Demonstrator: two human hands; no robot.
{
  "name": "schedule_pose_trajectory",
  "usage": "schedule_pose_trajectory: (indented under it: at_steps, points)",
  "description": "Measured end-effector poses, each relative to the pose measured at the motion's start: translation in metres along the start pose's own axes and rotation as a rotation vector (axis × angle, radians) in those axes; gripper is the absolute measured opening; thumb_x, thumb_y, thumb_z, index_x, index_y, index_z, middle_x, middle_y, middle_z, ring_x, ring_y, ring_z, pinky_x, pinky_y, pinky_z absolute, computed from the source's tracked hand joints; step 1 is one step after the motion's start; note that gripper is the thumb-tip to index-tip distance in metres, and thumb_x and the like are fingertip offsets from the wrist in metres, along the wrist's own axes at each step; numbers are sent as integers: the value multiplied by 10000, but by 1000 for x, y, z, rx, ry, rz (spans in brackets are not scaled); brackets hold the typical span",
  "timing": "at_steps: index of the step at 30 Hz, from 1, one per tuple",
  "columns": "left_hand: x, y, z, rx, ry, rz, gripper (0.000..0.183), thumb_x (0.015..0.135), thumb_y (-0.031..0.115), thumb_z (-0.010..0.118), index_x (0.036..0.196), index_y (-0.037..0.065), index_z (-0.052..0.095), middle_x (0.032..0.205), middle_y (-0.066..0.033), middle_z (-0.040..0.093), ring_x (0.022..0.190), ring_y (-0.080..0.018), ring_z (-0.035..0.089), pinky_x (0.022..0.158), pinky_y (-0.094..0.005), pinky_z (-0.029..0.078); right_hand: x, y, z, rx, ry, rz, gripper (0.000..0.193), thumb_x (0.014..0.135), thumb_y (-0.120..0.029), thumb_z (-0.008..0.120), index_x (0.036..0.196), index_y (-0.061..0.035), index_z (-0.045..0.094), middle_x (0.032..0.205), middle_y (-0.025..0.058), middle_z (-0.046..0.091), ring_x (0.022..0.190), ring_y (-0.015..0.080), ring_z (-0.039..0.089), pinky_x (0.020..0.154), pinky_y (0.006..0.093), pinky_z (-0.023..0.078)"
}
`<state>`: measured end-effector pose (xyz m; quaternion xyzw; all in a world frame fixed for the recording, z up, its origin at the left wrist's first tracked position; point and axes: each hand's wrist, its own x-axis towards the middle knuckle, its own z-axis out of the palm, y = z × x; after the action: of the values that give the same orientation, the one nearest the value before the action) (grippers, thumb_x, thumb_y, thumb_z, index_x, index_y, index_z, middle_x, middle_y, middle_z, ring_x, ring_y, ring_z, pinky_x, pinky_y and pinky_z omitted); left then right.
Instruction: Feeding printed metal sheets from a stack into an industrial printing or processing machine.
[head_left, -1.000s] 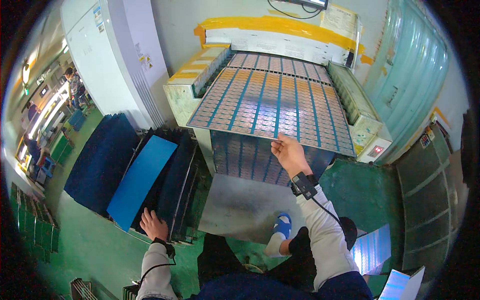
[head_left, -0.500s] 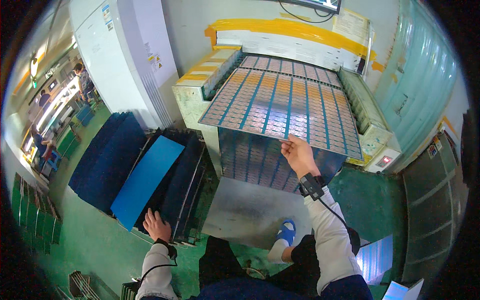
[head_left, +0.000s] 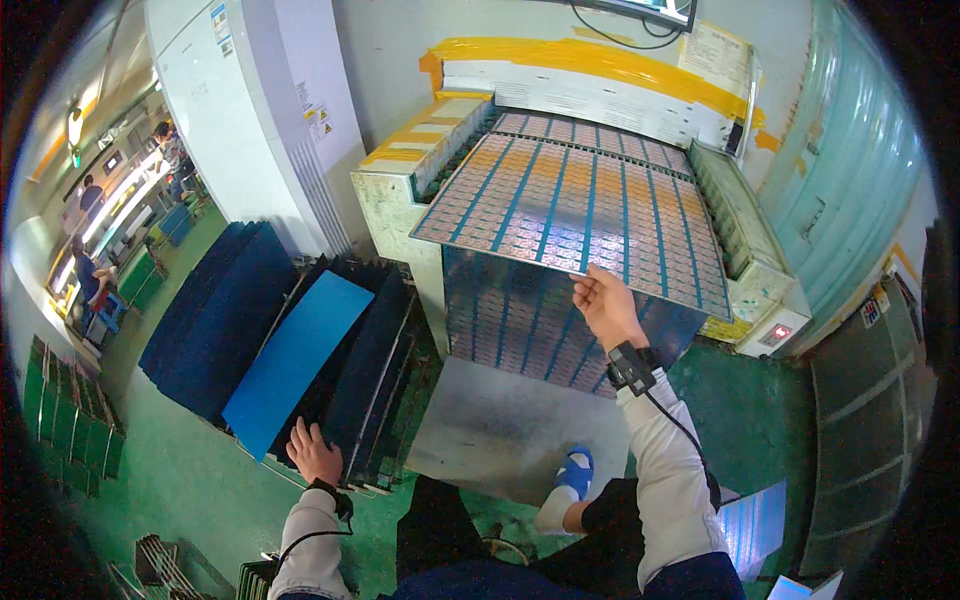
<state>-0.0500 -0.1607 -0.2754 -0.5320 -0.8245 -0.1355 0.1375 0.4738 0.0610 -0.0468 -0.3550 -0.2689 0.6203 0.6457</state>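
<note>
My right hand [head_left: 608, 308] is closed in a pinch at the front edge of a large flat panel [head_left: 585, 215], which is printed with rows of small copper-pink units between blue strips, like a circuit board panel. That panel lies tilted on the roller outlet of a machine [head_left: 385, 215], and its front edge juts out toward me. A second similar panel [head_left: 570, 130] lies behind it. My left hand [head_left: 314, 455] is open, its fingers spread at the near end of a rack of dark upright panels [head_left: 375, 365]. Beside its fingertips leans a bright blue panel [head_left: 300, 355].
A grey metal plate [head_left: 500, 430] lies on the green floor before the machine. A tall white cabinet [head_left: 260, 120] stands behind the rack. Dark framed screens [head_left: 865, 410] lean at the right. Another rack [head_left: 70, 420] stands far left, with people working beyond it.
The view has shifted slightly, and the panel's near left corner sits a little higher in the picture. Both hands keep nearly the same places.
</note>
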Motion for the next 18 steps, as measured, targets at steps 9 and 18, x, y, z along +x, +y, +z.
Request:
schedule_pose_trajectory:
  at_steps: [9,18]
  points:
    - [-6,-4,12,-5,1,9,657,750,197,790,1351,56,566,1581,-173,439,1439,-385,408,1165,-557,316,15,4,-15,-24,-32,-20,171,1028,-253,671,1062,-86,686,946,69,724,807,162,653,755,326,537]
    - [-14,-9,22,2,-22,-26,638,763,201,794,1343,47,578,1618,-171,409,1454,-378,402,1167,-565,321,6,14,-21,-397,-101,-97,322,964,-215,769,1218,-63,643,1124,73,690,903,167,674,754,325,559]
